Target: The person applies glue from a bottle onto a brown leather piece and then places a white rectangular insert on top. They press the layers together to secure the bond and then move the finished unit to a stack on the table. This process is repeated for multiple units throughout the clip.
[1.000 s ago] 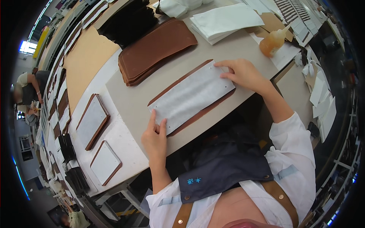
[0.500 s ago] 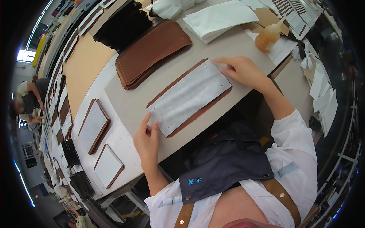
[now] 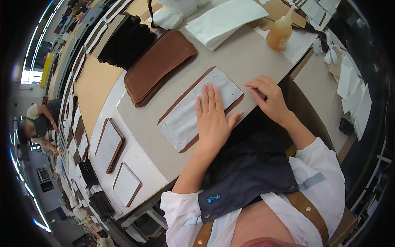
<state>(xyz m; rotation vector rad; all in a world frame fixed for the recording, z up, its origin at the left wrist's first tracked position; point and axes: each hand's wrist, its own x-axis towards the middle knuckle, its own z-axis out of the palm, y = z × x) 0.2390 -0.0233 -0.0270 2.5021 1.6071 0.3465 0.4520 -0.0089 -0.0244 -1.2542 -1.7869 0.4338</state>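
Note:
On the grey work surface in front of me lies a brown leather piece (image 3: 190, 144) with a white backing sheet (image 3: 179, 119) over it. Brown shows along both long edges, and small holes mark the sheet's corners. My left hand (image 3: 214, 117) rests flat on the sheet, fingers stretched out and thumb spread, covering part of it. Beyond the sheet's right end, my right hand (image 3: 269, 101) is raised with bent fingers. Its thumb and forefinger are apart, and I see nothing between them.
Stacked brown leather pieces (image 3: 158, 64) and black pieces (image 3: 125, 43) lie behind. Folded white sheets (image 3: 226, 20) and a glue bottle (image 3: 279, 35) stand farther right. Two smaller white-topped leather stacks (image 3: 109, 144) (image 3: 126, 185) lie left. A person (image 3: 39, 117) works at far left.
My left hand has moved from the sheet's near left corner onto its middle and flattened there. My right hand has let go of the far right corner and drawn away.

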